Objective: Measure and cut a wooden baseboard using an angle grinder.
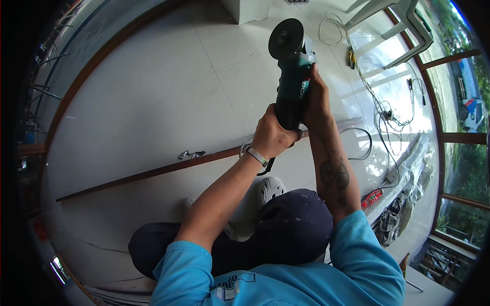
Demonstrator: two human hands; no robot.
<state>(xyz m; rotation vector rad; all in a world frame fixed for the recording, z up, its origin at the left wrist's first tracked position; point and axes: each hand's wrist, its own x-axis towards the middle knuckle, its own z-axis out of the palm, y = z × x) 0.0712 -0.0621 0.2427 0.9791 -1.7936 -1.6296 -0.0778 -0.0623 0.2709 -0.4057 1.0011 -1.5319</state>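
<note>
Pale tiled floor (143,112), room with tall windows (464,160) along the right side. Near to far: a dark-clad knee (293,222) sits lowest, with a pale shoe (272,189) just past it. Next, a long brown strip (153,173) runs crosswise, left end nearer the body, right end farther out; it appears to lie on the floor and passes below the hands in view. Small metal fittings (191,154) lie just beyond its far edge. Left hand (275,133): closed around the rear end of the grinder (293,86). Right hand (317,97): gripping the body along its right side, set farther forward, fingers partly hidden. Key relation: the grinder points away from the person, long axis close to straight ahead and across the strip's line; the dark disc (286,39) is at the far end, off to the left of that axis, past both hands. Right hand is the nearer to the disc; left hand is nearer to the strip in view. Height of the grinder above the floor: cannot tell. Disc turning or at rest: cannot tell. Farther out, to the right: yellow-handled pliers (351,57), a loose pale cord (332,31) and a white chair (411,25).
</note>
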